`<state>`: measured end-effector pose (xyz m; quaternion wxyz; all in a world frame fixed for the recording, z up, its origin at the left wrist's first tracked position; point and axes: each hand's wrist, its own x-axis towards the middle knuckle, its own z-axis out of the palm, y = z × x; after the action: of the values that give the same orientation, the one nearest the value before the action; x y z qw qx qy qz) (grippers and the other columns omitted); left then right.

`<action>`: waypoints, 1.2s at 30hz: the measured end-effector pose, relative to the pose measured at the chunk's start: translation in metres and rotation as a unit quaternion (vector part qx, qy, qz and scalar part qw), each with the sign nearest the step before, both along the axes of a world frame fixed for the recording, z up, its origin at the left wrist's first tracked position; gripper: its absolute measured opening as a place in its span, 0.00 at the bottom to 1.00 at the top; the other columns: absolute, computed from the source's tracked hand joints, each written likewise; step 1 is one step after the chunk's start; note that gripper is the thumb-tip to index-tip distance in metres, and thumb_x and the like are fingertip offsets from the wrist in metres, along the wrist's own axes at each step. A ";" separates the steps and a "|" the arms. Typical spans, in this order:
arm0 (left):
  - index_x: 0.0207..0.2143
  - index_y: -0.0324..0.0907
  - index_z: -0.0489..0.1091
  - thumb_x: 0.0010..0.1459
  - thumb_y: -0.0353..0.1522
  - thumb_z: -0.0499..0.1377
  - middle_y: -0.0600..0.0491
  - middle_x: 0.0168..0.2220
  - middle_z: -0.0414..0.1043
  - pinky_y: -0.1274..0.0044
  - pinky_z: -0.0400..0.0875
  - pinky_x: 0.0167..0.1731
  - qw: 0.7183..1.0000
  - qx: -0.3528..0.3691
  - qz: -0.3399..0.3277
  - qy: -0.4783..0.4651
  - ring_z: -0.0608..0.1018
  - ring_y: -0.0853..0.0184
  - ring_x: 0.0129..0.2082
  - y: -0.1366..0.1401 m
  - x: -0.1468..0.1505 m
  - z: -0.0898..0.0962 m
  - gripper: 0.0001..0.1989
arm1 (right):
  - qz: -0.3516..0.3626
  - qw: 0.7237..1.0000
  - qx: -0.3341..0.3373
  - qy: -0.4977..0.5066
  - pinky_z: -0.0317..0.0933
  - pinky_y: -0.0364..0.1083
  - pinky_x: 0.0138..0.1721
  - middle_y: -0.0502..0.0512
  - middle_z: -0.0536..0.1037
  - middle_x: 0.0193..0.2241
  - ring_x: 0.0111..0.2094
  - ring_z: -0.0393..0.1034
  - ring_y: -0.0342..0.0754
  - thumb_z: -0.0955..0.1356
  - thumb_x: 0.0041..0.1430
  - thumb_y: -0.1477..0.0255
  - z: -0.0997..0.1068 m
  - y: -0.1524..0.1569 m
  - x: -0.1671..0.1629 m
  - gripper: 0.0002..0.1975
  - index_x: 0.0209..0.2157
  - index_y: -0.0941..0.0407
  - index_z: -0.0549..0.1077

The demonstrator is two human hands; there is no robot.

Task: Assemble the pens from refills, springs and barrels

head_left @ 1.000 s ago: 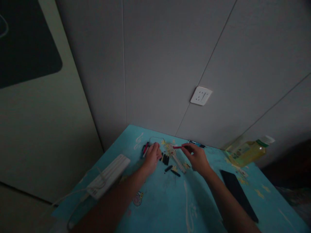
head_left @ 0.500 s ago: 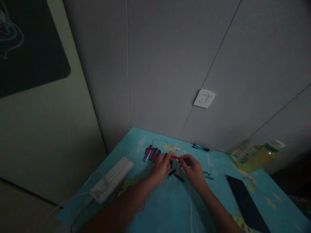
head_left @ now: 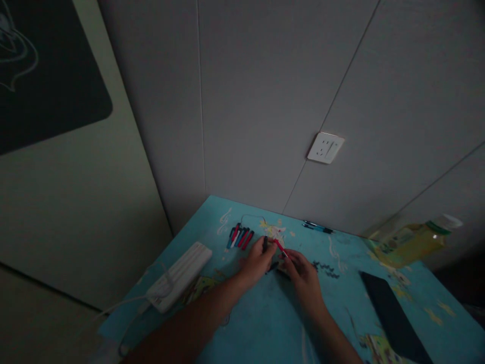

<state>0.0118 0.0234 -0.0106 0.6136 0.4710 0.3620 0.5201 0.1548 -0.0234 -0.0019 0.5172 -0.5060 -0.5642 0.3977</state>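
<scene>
Fingers of my left hand (head_left: pixel 259 260) are closed round a short black pen cap (head_left: pixel 264 244), which stands nearly upright. Tilted down to the right, a red marker (head_left: pixel 280 247) is pinched in my right hand (head_left: pixel 301 270); its upper end comes close to the left fingertips, and I cannot tell whether they touch it. Below the hands a dark cap-like piece (head_left: pixel 273 266) lies on the table, partly covered. Beyond my left hand, several markers (head_left: pixel 240 236) in red, blue and white lie side by side.
A white power strip (head_left: pixel 182 275) with cords lies on the blue table (head_left: pixel 265 323) at left. Two pens (head_left: pixel 317 228) rest near the wall. To the right are a dark flat panel (head_left: pixel 392 316) and a bottle of yellow liquid (head_left: pixel 413 245). A socket (head_left: pixel 326 147) is on the wall.
The red marker has turned from nearly level to slanting down right. The black cap in my left hand now shows upright. My right hand has lowered slightly, covering more dark pieces.
</scene>
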 end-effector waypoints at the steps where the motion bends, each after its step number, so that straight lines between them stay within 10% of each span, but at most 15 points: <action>1: 0.37 0.42 0.63 0.57 0.51 0.57 0.64 0.18 0.53 0.83 0.48 0.14 1.000 -0.002 -0.016 -0.010 0.54 0.77 0.13 -0.001 0.001 0.000 0.21 | -0.001 1.000 -0.001 0.002 0.70 0.49 0.40 0.60 0.79 0.42 0.40 0.75 0.53 0.67 0.60 0.57 -0.001 -0.001 0.000 0.20 0.47 0.56 0.73; 19: 0.33 0.43 0.60 0.57 0.45 0.61 0.66 0.17 0.48 0.84 0.44 0.13 0.986 -0.030 -0.054 -0.152 0.49 0.79 0.14 -0.003 -0.002 0.007 0.18 | 0.039 0.998 -0.015 -0.043 0.67 0.48 0.40 0.53 0.79 0.35 0.34 0.73 0.49 0.67 0.61 0.62 -0.005 -0.020 0.002 0.21 0.54 0.54 0.72; 36: 0.41 0.37 0.69 0.61 0.39 0.56 0.50 0.33 0.72 0.78 0.67 0.32 0.984 0.132 -0.032 0.112 0.73 0.67 0.32 -0.010 0.003 0.010 0.14 | -0.027 0.968 0.038 -0.247 0.67 0.48 0.39 0.57 0.80 0.36 0.35 0.75 0.52 0.67 0.58 0.59 -0.008 -0.015 0.008 0.20 0.47 0.57 0.73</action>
<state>0.0149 0.0130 -0.0005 0.5180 0.6143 0.3410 0.4879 0.1632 -0.0387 -0.0103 0.3916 -0.5837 -0.6749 0.2246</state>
